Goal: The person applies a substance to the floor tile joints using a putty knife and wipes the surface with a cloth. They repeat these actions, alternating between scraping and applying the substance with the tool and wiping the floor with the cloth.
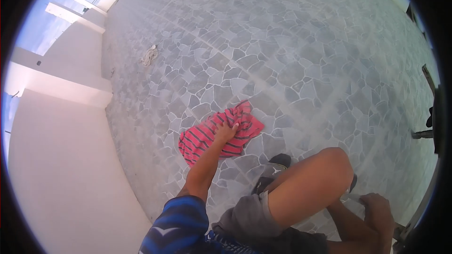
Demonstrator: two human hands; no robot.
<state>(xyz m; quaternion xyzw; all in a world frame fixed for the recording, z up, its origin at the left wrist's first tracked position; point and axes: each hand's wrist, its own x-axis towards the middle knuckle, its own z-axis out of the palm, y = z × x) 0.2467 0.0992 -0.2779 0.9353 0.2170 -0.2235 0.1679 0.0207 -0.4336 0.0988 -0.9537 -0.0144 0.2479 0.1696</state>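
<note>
A pink cloth with dark stripes [202,137] lies bunched and folded on the stone-patterned floor. My left hand [227,132] presses down on it from above, the fingers and thumb gripping into its folds. Low on the right, beyond my bent knee, my right hand [378,205] has its fingers curled. A pale thing [352,198] shows next to those fingers, too small and blurred to name. My bent leg [308,186] and a dark shoe [280,161] stand close to the cloth's right side.
A crumpled whitish rag [150,55] lies farther off on the grey stone-patterned floor [282,42]. A pale wall [61,160] runs along the left. Dark furniture or equipment legs [423,134] stand at the right edge.
</note>
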